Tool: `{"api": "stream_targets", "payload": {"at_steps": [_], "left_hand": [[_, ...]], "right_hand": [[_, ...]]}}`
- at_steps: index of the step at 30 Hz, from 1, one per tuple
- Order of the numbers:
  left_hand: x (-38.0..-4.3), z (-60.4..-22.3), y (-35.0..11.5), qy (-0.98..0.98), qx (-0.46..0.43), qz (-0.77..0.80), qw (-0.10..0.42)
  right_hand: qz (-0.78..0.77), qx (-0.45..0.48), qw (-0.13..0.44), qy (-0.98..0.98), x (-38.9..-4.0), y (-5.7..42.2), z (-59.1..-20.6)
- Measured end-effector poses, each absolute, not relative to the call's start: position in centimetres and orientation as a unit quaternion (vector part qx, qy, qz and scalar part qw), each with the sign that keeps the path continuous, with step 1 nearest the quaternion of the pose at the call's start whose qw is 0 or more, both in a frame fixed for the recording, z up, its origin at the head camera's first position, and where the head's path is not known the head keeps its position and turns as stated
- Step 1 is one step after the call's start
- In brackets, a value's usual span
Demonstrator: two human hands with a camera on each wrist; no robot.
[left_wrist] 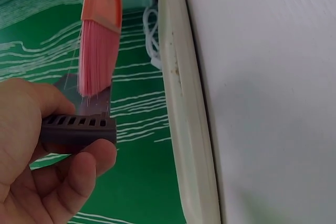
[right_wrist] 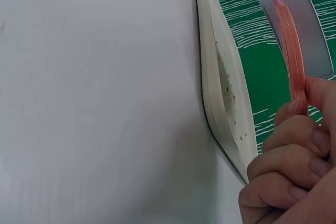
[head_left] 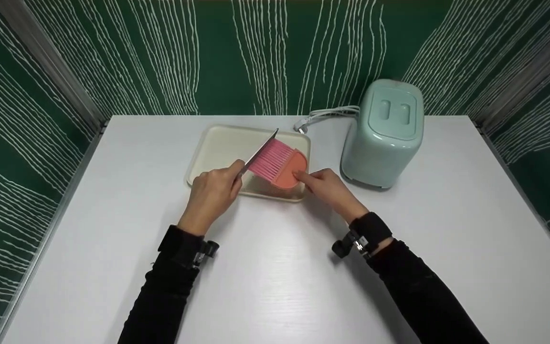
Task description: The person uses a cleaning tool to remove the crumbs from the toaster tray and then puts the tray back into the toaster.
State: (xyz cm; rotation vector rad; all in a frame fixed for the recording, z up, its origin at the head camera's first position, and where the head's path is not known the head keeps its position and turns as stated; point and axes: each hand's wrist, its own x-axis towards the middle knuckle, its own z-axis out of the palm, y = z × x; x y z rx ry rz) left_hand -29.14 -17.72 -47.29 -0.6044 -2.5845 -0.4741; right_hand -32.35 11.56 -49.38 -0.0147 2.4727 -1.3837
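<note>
Showing dark green walls (head_left: pixel 213 57) with wobbly white lines, at the back and both sides. Working in front at a big white table (head_left: pixel 280 267). Reaching over it with two black sleeves (head_left: pixel 160 296), one on each arm. At the back right, seeing a shiny pale green machine (head_left: pixel 385 148) with two long dents in the top. Left of that, seeing a cream tray (head_left: pixel 227 148) flat on the table. Over the tray, using the left hand (head_left: pixel 214 191) with thumb and fingers pinching the dark, slotted edge of a flat gray plate (right_wrist: pixel 311 40). With the right hand (head_left: pixel 330 191), pinching a brush (head_left: pixel 290 172) by the orange end, with the other fingers curled in. Pointing the pink bristles at the gray plate, up above the tray; cannot tell for sure if touching. Near the tray's back right corner, seeing a white cord (head_left: pixel 334 112) in loops, with a plug (head_left: pixel 300 126) at the end. Last, spotting tiny brown specks (right_wrist: pixel 234 99) in the tray.
</note>
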Motion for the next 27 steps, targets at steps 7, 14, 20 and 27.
{"api": "stream_targets", "payload": {"at_steps": [7, 14, 20, 27], "left_hand": [[-29.2, -47.5, -17.8, -0.931, -0.224, -0.154, 0.242], [-29.1, -47.5, -18.0, -0.929, -0.227, -0.138, 0.259], [-29.2, -47.6, -18.1, -0.93, -0.227, -0.134, 0.257], [-29.3, -47.5, -17.9, -0.919, -0.244, -0.142, 0.276]], "right_hand": [[-0.484, -0.003, 0.17, 0.858, -32.1, 11.7, -49.1], [-0.477, 0.001, 0.173, 0.862, -31.8, 11.8, -48.6], [-0.462, -0.006, 0.166, 0.871, -31.7, 11.2, -48.2], [-0.459, -0.007, 0.159, 0.874, -32.0, 11.4, -48.6]]}}
